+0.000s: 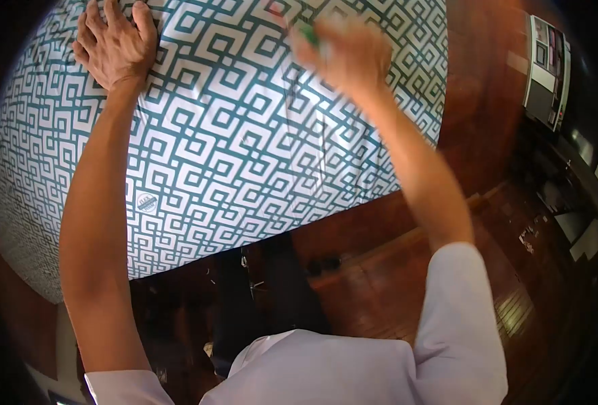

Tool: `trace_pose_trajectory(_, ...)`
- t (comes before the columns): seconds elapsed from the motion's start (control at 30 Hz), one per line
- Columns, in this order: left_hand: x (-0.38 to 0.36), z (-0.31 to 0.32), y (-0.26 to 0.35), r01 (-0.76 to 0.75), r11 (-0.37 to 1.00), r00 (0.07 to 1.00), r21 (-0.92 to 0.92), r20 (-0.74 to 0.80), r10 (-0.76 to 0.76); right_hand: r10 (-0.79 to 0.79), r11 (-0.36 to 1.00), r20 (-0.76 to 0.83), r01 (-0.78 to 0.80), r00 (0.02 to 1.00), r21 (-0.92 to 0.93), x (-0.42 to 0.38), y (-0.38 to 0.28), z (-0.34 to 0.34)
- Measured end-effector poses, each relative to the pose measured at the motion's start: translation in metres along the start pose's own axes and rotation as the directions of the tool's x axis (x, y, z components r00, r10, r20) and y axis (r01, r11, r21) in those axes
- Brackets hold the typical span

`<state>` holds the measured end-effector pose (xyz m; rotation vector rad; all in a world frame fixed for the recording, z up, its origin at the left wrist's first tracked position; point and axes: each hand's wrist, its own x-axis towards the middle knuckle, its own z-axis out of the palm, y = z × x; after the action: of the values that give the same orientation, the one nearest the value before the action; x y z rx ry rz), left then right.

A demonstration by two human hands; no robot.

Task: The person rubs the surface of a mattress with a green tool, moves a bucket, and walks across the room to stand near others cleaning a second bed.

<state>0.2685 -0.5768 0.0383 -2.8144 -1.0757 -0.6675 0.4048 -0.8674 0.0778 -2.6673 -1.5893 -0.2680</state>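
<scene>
A sheet of fabric (231,145) with a teal and white geometric pattern is spread over a broad surface in front of me. My left hand (115,46) lies on it at the upper left, palm down and fingers apart. Smeared by motion, my right hand (349,54) is over the upper right of the cloth, fingers curled round a small green object (307,34). A reddish streak shows just beyond the green part; I cannot tell what kind of thing it is. Faint creases run down the fabric below this hand.
A round printed mark (147,202) sits near the fabric's lower left. Reddish-brown wooden floor (373,283) shows below and to the right. A white-framed panel (547,73) stands at the upper right, with dark furniture (569,162) beneath it.
</scene>
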Motion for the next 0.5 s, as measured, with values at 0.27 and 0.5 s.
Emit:
trace_pose_trajectory(0.27, 0.040, 0.035, -0.027, 0.016, 0.973, 0.982, -0.230, 0.188, 0.029, 0.038, 0.936, 0.149, -0.087, 0.988, 0.342, -0.212, -0.064, -0.071)
trace_pose_trajectory(0.5, 0.044, 0.019, 0.043, 0.224, 0.973, 0.965, -0.055, 0.154, -0.213, 0.013, 0.949, 0.109, -0.047, 0.994, 0.313, -0.133, -0.034, -0.047)
